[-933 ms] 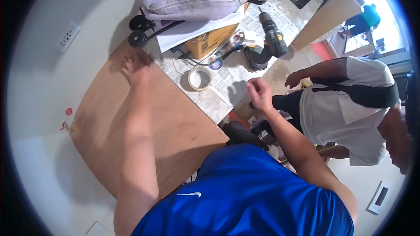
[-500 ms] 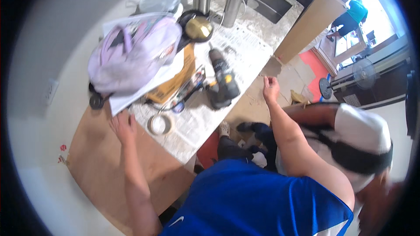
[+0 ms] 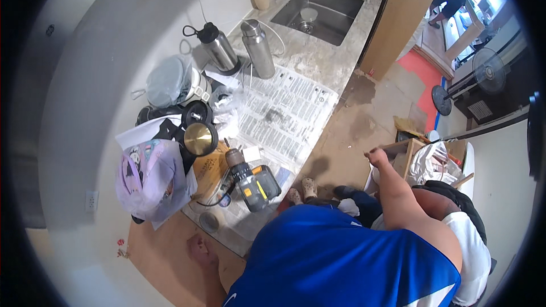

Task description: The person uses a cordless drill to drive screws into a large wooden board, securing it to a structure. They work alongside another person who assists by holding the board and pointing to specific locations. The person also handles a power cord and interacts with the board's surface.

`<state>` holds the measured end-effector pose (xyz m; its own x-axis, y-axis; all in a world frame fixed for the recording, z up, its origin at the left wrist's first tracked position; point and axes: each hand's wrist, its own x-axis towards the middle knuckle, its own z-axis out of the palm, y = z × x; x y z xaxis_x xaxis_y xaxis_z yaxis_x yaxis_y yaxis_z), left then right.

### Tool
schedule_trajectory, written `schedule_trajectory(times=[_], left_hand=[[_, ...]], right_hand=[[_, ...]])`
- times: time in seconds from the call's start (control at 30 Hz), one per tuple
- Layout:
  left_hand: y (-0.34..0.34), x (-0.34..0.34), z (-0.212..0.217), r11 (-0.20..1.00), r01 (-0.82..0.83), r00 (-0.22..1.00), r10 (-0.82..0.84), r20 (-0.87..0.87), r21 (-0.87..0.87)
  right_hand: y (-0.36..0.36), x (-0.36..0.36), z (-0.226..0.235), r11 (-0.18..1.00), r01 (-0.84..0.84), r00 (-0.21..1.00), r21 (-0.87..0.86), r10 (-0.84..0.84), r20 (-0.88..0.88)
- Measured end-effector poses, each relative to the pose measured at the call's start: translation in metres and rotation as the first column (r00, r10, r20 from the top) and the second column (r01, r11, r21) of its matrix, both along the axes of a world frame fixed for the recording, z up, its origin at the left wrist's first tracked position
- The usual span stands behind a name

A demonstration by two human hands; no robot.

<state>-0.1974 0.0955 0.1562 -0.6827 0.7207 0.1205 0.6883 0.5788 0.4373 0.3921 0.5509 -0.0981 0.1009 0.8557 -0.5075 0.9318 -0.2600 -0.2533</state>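
Observation:
My left hand [image 3: 203,251] is low over the brown wooden board, just in front of a roll of tape [image 3: 211,221]. Its fingers are blurred, and I see nothing clearly held. Out to the right, above the floor, my right hand [image 3: 376,158] has its fingers drawn together; anything in them is too small to make out. A cordless drill [image 3: 253,186] lies on newspaper [image 3: 287,114] on the counter between my hands. Beside it are a brown paper packet [image 3: 209,171], a lilac bag [image 3: 152,179] and a round gold-coloured lid [image 3: 201,138].
Two steel bottles [image 3: 259,51] stand behind the newspaper, near a sink [image 3: 347,14]. A covered pot [image 3: 166,82] is at the wall. To my right a person in a white shirt [image 3: 469,256] bends close by. Beyond are an open wooden box [image 3: 405,162] and a fan [image 3: 489,71].
My view has shifted, showing more of the sink and counter. My left hand has come away from the white paper's edge toward me. My right hand stays raised, and the person beside me has bent lower.

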Motion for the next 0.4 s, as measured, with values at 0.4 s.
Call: schedule_trajectory(times=[0.4], left_hand=[[0.208, 0.083, 0.116, 0.768, 0.376, 0.912, -0.406, -0.061, 0.519]], right_hand=[[0.186, 0.007, 0.028, 0.944, -0.12, 0.959, 0.308, 0.19, -0.21]])
